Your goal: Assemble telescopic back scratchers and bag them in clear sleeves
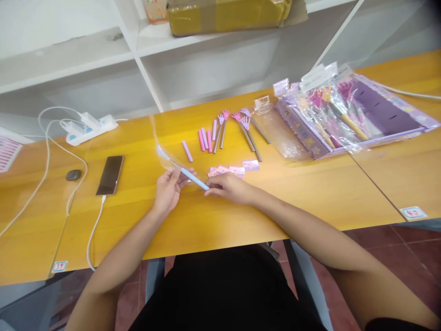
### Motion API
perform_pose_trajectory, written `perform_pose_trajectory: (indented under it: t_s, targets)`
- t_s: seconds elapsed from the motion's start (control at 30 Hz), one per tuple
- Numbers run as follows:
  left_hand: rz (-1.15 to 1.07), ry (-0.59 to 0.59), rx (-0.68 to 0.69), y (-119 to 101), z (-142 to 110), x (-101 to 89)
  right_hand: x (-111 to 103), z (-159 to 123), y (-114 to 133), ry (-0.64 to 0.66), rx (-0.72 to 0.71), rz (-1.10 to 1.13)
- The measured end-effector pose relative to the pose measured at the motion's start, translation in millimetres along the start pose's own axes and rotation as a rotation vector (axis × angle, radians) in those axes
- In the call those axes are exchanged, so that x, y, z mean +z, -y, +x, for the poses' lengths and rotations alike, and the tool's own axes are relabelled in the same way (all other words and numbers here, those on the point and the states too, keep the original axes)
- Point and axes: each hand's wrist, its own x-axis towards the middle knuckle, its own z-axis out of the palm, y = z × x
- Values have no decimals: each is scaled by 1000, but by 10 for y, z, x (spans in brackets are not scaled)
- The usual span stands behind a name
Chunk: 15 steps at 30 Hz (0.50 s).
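head view: both bare hands meet over the yellow table [275, 202], on a blue scratcher [195, 178] that slants down from left to right. the left hand [168, 188] is closed on the upper end of its blue grip, thumb on top and fingers beneath. the right hand [229, 187] is closed too, thumb and fingertips pinching the lower end of the same grip. the blue head of the scratcher points up and away, with a clear bag [159, 140] around it; how far down the bag reaches is hard to tell.

beyond the hands lie five loose sleeves [187, 151], pink and lilac; four are close together and one lies apart to the left. just right of them are five scratchers [251, 142] with bare metal rods, their pink and purple heads pointing away. small printed cards [251, 165] lie in a row near the right hand, some overlapping. farther right, an open purple box [389, 108] has bagged scratchers [344, 115] lying in it and over its near left wall, and an empty-looking wrapper [287, 138] lies beside its left side.

on the left of the table are a phone [110, 175] with a white cable [92, 234] plugged in, a dark mouse [73, 174] and a white power strip [91, 130]. behind the table, a yellow parcel [229, 16] sits on a white shelf [179, 41].
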Motion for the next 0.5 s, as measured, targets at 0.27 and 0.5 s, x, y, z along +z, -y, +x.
perform_pose_trajectory:
  t_s: [0.27,0.5]
  targets:
    - [-53,44,53,-67,-35,40,-58,-10,125,-74,38,-32]
    - [-174,-24,36,-129,83,-47,-72,-22,172,-141,60,83]
